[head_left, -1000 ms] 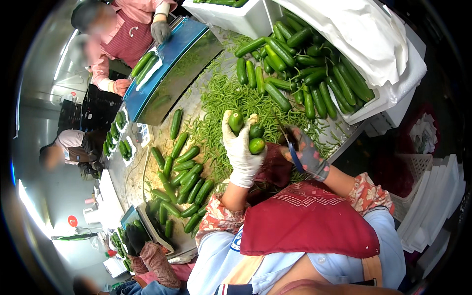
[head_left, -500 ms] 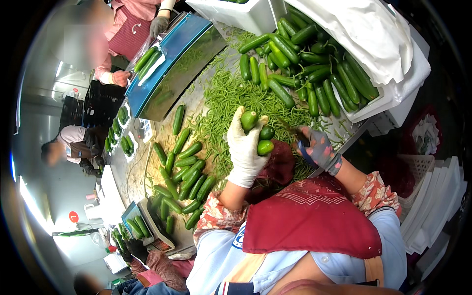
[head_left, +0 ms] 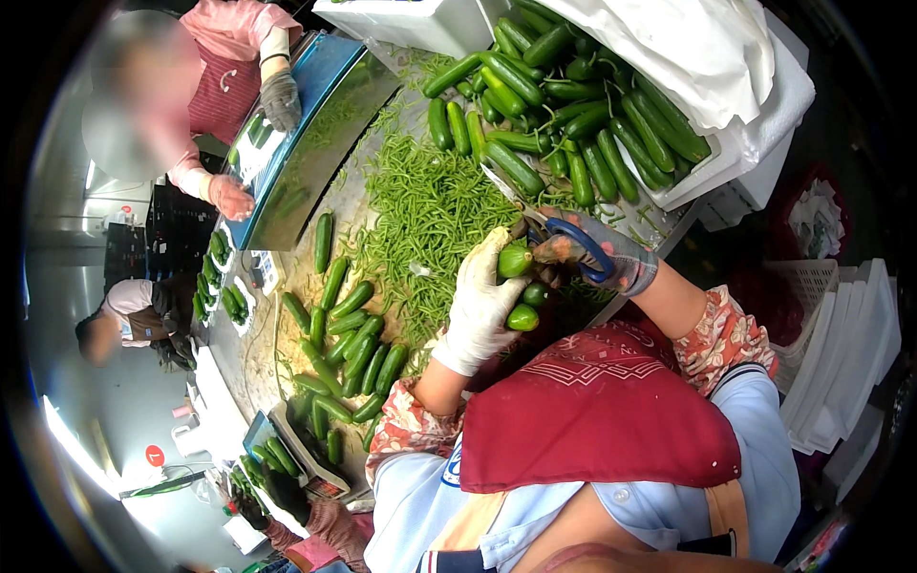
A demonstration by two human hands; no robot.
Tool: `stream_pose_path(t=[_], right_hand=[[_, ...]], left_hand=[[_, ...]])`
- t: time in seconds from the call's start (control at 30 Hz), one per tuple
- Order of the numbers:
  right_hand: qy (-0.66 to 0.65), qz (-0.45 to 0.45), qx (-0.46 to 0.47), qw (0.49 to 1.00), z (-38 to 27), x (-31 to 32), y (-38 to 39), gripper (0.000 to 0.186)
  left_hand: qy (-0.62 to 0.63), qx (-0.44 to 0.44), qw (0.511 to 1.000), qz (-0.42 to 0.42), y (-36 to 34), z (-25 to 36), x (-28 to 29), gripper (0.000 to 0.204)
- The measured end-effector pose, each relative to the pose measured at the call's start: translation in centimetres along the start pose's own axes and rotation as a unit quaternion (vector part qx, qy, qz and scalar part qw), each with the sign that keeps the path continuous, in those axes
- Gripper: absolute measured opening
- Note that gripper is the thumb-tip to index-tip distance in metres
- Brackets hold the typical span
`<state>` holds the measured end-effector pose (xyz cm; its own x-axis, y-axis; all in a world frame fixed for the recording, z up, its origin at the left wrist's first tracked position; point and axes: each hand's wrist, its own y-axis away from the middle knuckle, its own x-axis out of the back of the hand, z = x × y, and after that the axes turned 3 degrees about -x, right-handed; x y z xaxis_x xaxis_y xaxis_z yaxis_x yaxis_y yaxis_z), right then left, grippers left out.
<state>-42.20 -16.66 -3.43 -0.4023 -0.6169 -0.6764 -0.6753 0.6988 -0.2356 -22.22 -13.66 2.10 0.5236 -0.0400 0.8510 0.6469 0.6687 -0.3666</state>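
Left hand (head_left: 480, 301), in a white glove at the centre of the frame, is clenched round three short cucumbers (head_left: 516, 261) held upright, cut ends showing. Right hand (head_left: 600, 254), in a grey glove just beside it, grips blue-handled scissors (head_left: 559, 229) whose blades point to the upper left, at the top cucumber's tip. These cucumbers look firm, light and smooth-skinned, likely slippery when wet; a grip round the middle would hold best. A white box (head_left: 712, 177) at upper right holds well over twenty more, and roughly fifteen lie loose on the table (head_left: 287, 277) at left, beside a heap of green trimmings (head_left: 430, 210).
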Motion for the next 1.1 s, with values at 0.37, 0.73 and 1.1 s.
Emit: stream_pose_path(t=[0.37, 0.73, 1.1], right_hand=[[0.079, 0.071, -0.096, 0.99, 0.1, 0.4, 0.1, 0.03], [-0.143, 0.127, 0.027, 0.981, 4.3, 4.2, 2.6, 0.049], [0.691, 0.267, -0.024, 0.671, 3.2, -3.1, 1.9, 0.048]], left_hand=[[0.007, -0.012, 1.0, -0.006, 0.2, -0.2, 0.1, 0.033], [0.715, 0.285, 0.549, 0.326, 0.8, -2.6, 2.6, 0.056], [0.861, 0.261, 0.294, 0.322, 2.4, -5.1, 0.1, 0.044]])
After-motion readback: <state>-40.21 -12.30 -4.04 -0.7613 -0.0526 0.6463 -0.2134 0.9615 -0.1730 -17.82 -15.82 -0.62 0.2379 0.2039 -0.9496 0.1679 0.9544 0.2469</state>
